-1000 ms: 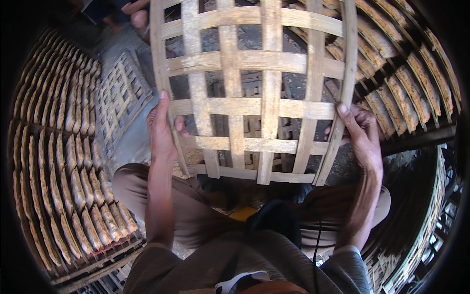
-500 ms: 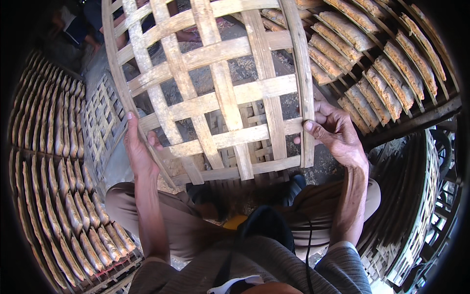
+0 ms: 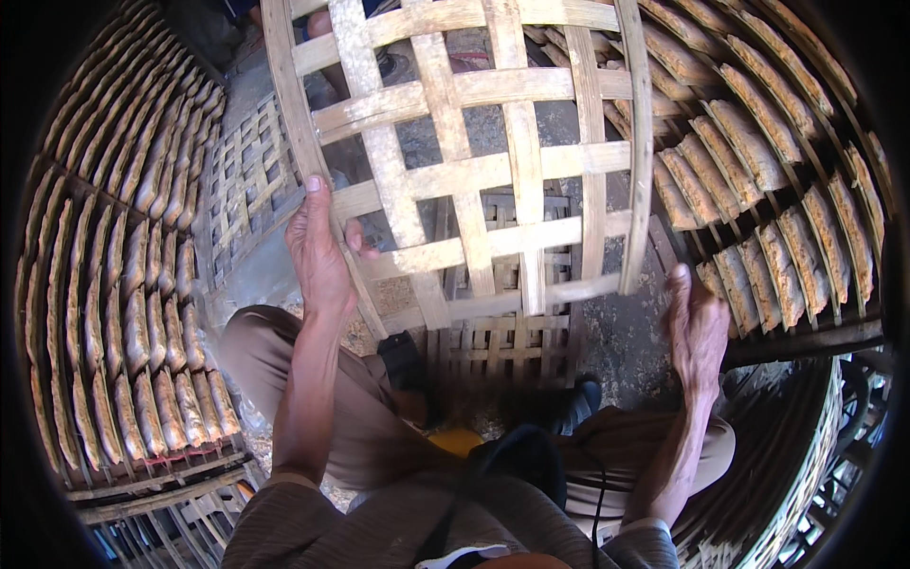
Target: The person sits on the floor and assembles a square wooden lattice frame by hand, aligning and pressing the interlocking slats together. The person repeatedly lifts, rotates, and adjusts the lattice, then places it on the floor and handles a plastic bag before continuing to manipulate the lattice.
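Observation:
A woven bamboo lattice tray (image 3: 493, 87) with long wooden side bars is raised, tilted, in front of me. My left hand (image 3: 320, 251) is closed on its left bar, thumb on the near side and fingertips showing through the lattice. To the right of the tray, apart from its right bar, is my right hand (image 3: 700, 332), holding nothing; its thumb points up away from the other fingers, which are partly hidden. Below the raised tray, another bamboo lattice (image 3: 502, 346) lies low near my feet.
Slatted racks with rows of curved, crusty orange-brown slabs stand on the left (image 3: 142, 322) and at the upper right (image 3: 758, 209). A lattice panel (image 3: 248, 180) leans beside the left rack. Stacked woven trays (image 3: 806, 474) stand by my right knee. Part of another person shows behind the raised tray.
My right hand has let go of the tray's right bar and moved right and slightly down. The tray, in my left hand, and my view of the surroundings have shifted.

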`<action>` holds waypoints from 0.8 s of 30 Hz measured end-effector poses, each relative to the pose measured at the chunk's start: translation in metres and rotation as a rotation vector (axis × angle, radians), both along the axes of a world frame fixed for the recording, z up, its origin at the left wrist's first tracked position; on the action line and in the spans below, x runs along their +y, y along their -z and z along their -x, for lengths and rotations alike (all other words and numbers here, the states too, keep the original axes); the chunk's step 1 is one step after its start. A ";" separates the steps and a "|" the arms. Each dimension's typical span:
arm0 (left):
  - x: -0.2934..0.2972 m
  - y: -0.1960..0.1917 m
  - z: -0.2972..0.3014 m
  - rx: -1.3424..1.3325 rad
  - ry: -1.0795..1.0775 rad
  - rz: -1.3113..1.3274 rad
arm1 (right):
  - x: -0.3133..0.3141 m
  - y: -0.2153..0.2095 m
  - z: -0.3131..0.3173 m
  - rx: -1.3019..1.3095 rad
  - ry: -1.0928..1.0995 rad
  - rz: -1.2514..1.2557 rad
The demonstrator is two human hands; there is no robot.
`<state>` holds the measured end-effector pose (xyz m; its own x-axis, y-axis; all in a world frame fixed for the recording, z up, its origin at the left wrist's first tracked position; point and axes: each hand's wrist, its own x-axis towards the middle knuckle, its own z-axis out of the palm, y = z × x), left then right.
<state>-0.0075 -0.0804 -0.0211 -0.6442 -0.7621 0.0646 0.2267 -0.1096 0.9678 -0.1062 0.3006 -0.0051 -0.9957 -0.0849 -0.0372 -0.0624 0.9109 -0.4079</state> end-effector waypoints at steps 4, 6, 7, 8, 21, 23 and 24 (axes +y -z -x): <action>0.008 0.002 -0.001 -0.011 0.029 0.031 | -0.028 0.007 -0.009 0.534 -0.200 0.337; 0.014 0.004 0.000 -0.036 0.070 0.037 | -0.045 0.005 -0.018 0.571 -0.473 0.296; 0.016 0.004 0.001 -0.054 0.091 0.032 | -0.051 0.010 -0.022 0.569 -0.547 0.134; 0.020 0.008 0.000 -0.075 0.118 0.023 | -0.062 0.018 -0.023 0.593 -0.590 0.026; 0.039 0.022 -0.002 -0.052 0.292 -0.032 | -0.081 0.014 -0.031 0.411 -0.594 0.066; 0.038 0.024 -0.001 -0.080 0.272 -0.046 | -0.073 0.017 -0.029 0.391 -0.645 0.136; 0.037 0.023 -0.001 -0.088 0.262 -0.044 | -0.070 0.021 -0.026 0.366 -0.659 0.212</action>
